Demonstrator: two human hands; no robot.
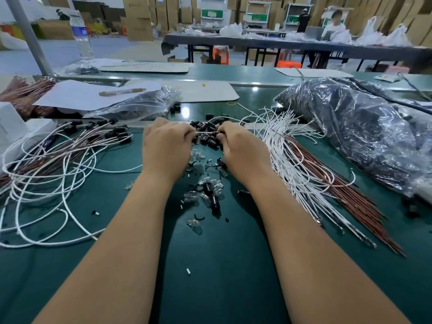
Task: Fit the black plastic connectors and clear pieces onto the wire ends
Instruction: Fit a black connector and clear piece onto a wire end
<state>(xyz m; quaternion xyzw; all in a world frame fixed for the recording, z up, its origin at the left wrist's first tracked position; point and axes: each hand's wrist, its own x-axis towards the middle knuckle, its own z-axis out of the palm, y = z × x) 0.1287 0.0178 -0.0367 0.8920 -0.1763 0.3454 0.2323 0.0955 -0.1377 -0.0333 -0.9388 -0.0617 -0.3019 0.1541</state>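
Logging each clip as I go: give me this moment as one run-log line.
stage: fitting | left hand: pinches wire end | right hand: pinches same wire end | black connectors: loose pile behind | clear pieces: untouched

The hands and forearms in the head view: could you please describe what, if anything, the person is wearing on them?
Nothing is worn that shows. The left hand and right hand are bare, without gloves, rings or finger cots. Both forearms are bare up to the bottom edge of the picture: no sleeves, watch, wristband or grounding strap. No markings or tape show on them.
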